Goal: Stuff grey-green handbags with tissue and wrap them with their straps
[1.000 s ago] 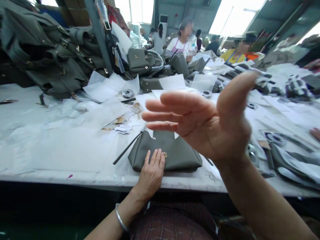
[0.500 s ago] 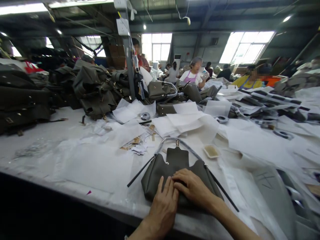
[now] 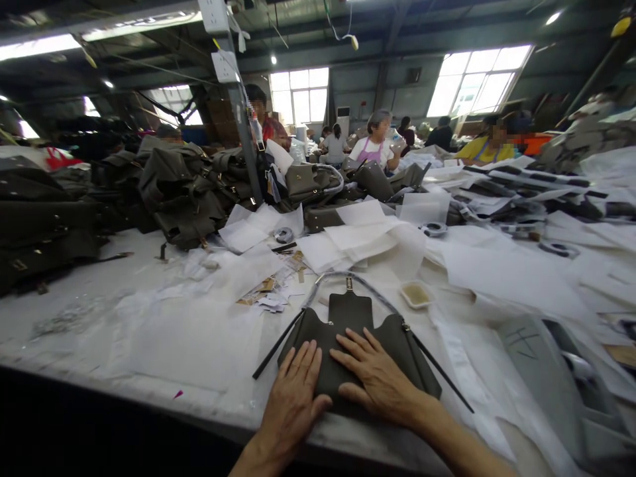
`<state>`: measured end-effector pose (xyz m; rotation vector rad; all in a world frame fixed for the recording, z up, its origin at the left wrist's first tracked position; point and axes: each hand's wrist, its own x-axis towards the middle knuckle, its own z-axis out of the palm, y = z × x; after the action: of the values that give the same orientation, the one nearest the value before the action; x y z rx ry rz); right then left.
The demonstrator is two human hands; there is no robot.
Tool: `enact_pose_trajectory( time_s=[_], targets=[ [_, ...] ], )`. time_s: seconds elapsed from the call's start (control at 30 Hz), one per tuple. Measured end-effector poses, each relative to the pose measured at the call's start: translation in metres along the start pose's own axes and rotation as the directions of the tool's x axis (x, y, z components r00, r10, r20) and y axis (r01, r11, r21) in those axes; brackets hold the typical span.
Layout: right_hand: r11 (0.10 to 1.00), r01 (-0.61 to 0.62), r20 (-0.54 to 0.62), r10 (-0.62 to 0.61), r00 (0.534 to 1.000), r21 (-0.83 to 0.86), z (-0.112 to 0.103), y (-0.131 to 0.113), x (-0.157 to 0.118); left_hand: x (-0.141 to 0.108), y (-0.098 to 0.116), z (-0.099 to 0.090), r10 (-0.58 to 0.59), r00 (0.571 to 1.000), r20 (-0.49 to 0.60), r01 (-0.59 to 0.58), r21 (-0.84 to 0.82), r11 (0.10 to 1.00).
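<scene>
A dark olive handbag (image 3: 330, 358) lies flat near the table's front edge. Its plastic-wrapped handle (image 3: 370, 283) arches away from me, and a flap with a metal clasp (image 3: 349, 285) points to the far side. Thin dark straps (image 3: 442, 371) stick out at both sides. Flat on the left part of the bag rests my left hand (image 3: 293, 391), fingers stretched out. My right hand (image 3: 372, 374) lies on the middle and right of it, fingers spread. Neither hand grips anything.
Piles of similar bags (image 3: 179, 192) stand at the back left. White paper sheets (image 3: 348, 242) cover the table's middle and right. A small tray (image 3: 417, 293) sits beyond the bag; a grey bin (image 3: 536, 358) is at right. People (image 3: 375, 146) work across the table.
My hands have moved apart on the bag: the left slid to the left, and the right opened its fingers. The view has shifted slightly.
</scene>
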<state>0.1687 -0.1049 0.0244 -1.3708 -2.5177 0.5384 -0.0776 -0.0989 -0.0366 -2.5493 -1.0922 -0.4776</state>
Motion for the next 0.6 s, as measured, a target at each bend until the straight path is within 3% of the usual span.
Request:
enact_pose_trajectory(
  time_s=[0.1, 0.23, 0.37, 0.47, 0.6],
  targets=[
    [1.0, -0.002, 0.019, 0.002, 1.0, -0.014, 0.003, 0.002, 0.002, 0.012, -0.004, -0.001, -0.028, 0.998, 0.056, 0.028, -0.002, 1.0],
    [0.999, 0.013, 0.018, -0.012, 1.0, -0.039, 0.009, 0.003, 0.005, 0.05, -0.002, -0.005, -0.044, 0.983, 0.181, 0.059, -0.078, 0.995],
    [0.997, -0.045, -0.045, 0.042, 0.998, -0.061, 0.013, 0.007, 0.004, 0.075, -0.012, -0.004, -0.014, 0.978, 0.21, 0.046, -0.149, 0.988],
    [0.988, -0.126, -0.049, 0.122, 0.991, -0.088, 0.012, 0.013, -0.002, 0.063, -0.026, -0.001, -0.048, 0.979, 0.196, 0.078, -0.148, 0.986],
    [0.991, -0.094, -0.018, 0.093, 0.996, -0.094, 0.016, 0.022, -0.004, 0.032, -0.028, 0.002, -0.099, 0.981, 0.165, 0.118, -0.106, 0.987]
  ],
)
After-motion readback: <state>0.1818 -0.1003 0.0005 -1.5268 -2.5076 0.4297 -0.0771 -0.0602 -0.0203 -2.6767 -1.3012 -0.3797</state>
